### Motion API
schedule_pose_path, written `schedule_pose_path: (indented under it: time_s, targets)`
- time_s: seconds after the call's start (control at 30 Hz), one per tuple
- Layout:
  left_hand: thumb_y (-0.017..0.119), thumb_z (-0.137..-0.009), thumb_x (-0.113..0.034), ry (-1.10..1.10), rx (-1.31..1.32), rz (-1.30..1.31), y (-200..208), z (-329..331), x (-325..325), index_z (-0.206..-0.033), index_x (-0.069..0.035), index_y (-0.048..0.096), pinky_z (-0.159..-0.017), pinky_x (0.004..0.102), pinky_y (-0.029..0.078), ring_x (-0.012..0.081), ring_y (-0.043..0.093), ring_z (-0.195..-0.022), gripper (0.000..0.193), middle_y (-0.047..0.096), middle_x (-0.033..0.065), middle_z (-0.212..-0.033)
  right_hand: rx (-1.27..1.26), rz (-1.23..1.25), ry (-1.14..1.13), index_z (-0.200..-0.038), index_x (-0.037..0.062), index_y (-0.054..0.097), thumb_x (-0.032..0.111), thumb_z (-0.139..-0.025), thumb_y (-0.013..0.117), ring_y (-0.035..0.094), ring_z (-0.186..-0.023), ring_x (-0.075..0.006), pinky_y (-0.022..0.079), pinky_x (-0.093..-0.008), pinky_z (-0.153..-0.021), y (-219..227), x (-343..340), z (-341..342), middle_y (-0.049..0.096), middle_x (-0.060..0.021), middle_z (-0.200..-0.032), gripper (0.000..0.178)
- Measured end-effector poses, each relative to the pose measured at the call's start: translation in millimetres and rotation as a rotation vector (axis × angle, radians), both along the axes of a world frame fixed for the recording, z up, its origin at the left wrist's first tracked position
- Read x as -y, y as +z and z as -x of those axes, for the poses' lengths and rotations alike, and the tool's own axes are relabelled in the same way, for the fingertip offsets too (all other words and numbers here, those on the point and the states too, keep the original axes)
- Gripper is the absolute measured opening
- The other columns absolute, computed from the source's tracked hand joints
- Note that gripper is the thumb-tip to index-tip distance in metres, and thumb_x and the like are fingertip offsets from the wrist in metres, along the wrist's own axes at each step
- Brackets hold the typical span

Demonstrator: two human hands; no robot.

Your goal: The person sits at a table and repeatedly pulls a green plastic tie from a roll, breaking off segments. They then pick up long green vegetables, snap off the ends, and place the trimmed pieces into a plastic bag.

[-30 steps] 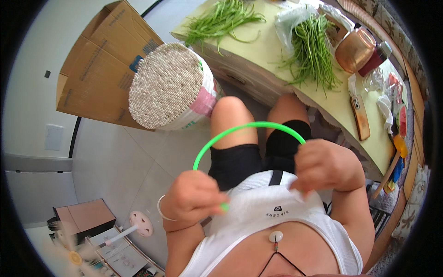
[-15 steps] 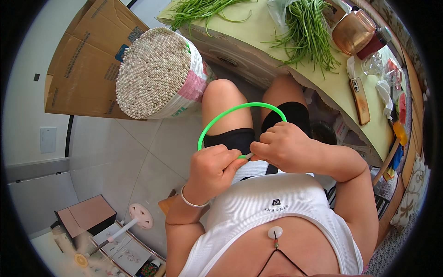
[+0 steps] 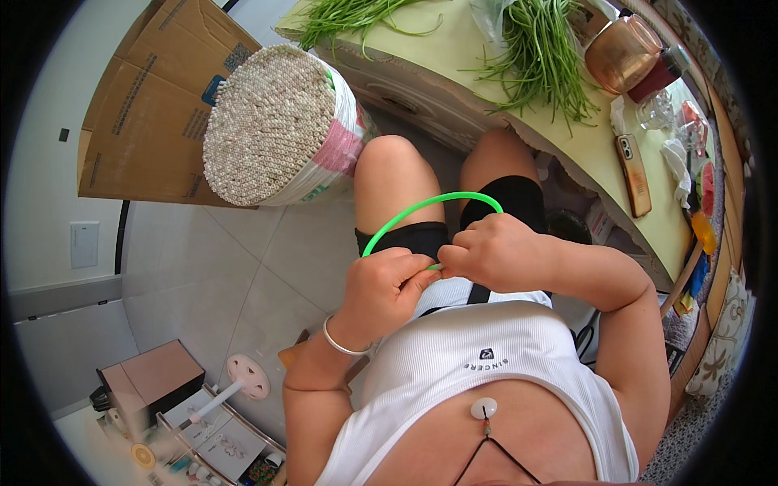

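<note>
A bright green flexible tube (image 3: 433, 199) curves in an arch above my lap, bending from one hand to the other. My left hand (image 3: 384, 293) is closed round one end, thumb and forefinger pinching it. My right hand (image 3: 496, 253) grips the other end, its fingertips close against those of the left. Between the fingertips only a short bit of green shows. The fingers hide the join, so whether the two ends touch cannot be made out.
Left of my knees stands a wrapped bundle of many thin pale tubes (image 3: 267, 130), against a brown cardboard box (image 3: 154, 105). Ahead and right is a yellow-green table (image 3: 454, 65) with long green stalks (image 3: 543, 61), an amber jar (image 3: 622, 55) and a phone (image 3: 634, 175). A pink box (image 3: 154, 374) sits lower left.
My hands have drawn closer together, the left shifting right. The white piece seen between them is now hidden, and the tube's arch has become lower and narrower.
</note>
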State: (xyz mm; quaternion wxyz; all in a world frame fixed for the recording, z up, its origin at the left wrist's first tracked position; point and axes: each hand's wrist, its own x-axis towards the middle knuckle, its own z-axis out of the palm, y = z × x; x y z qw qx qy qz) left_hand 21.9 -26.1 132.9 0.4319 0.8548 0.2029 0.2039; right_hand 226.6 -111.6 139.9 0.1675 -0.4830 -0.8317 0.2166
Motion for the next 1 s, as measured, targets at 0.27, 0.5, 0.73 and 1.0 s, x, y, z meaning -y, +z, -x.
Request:
schedule_pose_path:
  time_s: [0.27, 0.5, 0.73, 1.0]
  targets:
    - [0.064, -0.082, -0.005, -0.051, -0.028, -0.048, 4, 11, -12, -0.092, 0.0, 0.067, -0.05, 0.0331, 0.039, 0.0259, 0.049, -0.054, 0.012, 0.052, 0.0115, -0.064, -0.252, -0.128, 0.016, -0.083, 0.0071, 0.052, 0.021, -0.082, 0.067, 0.055, -0.059, -0.0296, 0.043, -0.0408, -0.054, -25, -11, -15, 0.052, -0.0072, -0.063, 0.02]
    - [0.066, -0.079, -0.003, -0.026, -0.053, -0.141, -3, 7, -7, -0.089, 0.0, 0.066, -0.048, 0.0346, 0.041, 0.0284, 0.053, -0.053, 0.011, 0.055, 0.0132, -0.065, -0.143, -0.127, 0.01, -0.075, 0.008, 0.049, 0.022, -0.083, 0.065, 0.055, -0.051, -0.0263, 0.043, -0.0386, -0.048, -23, -11, -6, 0.05, -0.0044, -0.057, 0.023]
    - [0.066, -0.079, -0.004, -0.007, -0.036, -0.153, -22, 7, -5, -0.091, 0.001, 0.065, -0.049, 0.0352, 0.042, 0.0301, 0.054, -0.055, 0.012, 0.057, 0.0146, -0.069, 0.019, -0.135, 0.058, -0.076, 0.0089, 0.051, 0.022, -0.083, 0.061, 0.056, -0.051, -0.0248, 0.043, -0.038, -0.046, -35, -17, 1, 0.053, -0.0034, -0.058, 0.018]
    - [0.068, -0.079, -0.012, -0.021, 0.156, -0.352, -32, 25, -29, -0.104, -0.006, 0.066, -0.046, 0.0353, 0.038, 0.0246, 0.049, -0.051, 0.026, 0.049, 0.0068, -0.065, -0.218, -0.125, 0.014, -0.077, 0.0069, 0.05, 0.023, -0.083, 0.066, 0.054, -0.051, -0.029, 0.042, -0.0405, -0.047, -22, -23, -4, 0.051, -0.0068, -0.058, 0.023]
